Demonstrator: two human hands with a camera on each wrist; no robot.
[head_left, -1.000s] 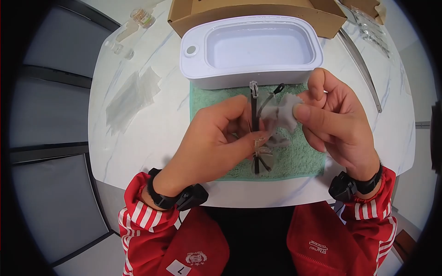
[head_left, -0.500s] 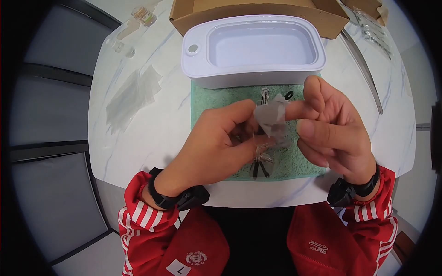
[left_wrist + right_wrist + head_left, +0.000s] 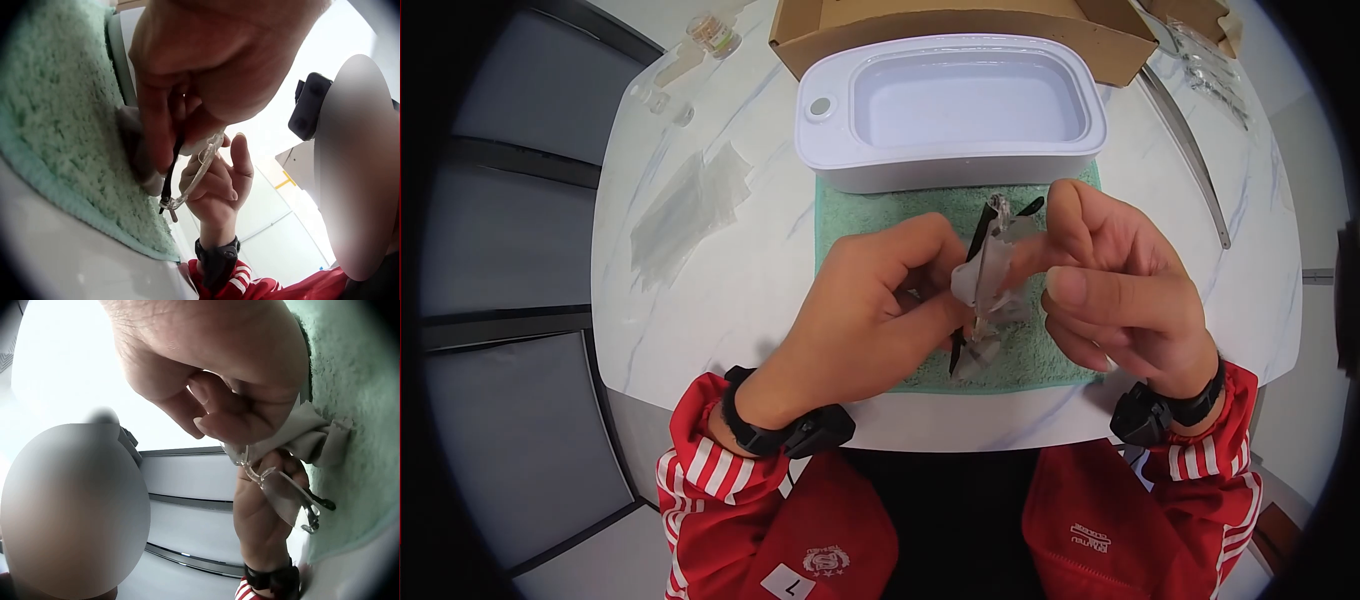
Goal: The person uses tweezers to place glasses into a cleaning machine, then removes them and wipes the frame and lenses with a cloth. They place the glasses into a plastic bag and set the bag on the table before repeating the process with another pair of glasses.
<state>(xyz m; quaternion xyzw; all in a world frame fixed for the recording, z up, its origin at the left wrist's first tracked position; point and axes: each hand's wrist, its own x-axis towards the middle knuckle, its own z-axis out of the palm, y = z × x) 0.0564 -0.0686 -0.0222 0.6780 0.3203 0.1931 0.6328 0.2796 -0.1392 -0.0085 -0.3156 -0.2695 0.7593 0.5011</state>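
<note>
A pair of eyeglasses [image 3: 982, 229] with clear rims and dark temples is held over the green towel. My left hand [image 3: 865, 300] grips them, its thumb and fingers closed about the near side. A grey cloth [image 3: 983, 280] wraps over one lens; in the right wrist view the cloth [image 3: 312, 436] hangs in folds beside the frame. My right hand [image 3: 1135, 290] reaches in from the right, its extended index finger at the cloth and lens while the thumb stands apart. In the right wrist view the other lens [image 3: 281, 497] shows uncovered.
Under the hands lies the green towel [image 3: 1065, 350]. A white basin [image 3: 820, 150] sits at its far edge, with a cardboard box [image 3: 1130, 55] behind. Clear plastic sleeves [image 3: 685, 220] lie on the left, a small jar [image 3: 713, 35] beyond, and a thin metal strip [image 3: 1195, 160] on the right.
My right thumb and index finger pinched the cloth; now the thumb is apart and the index finger is at the lens. The eyeglasses have tilted, their far end swinging right.
</note>
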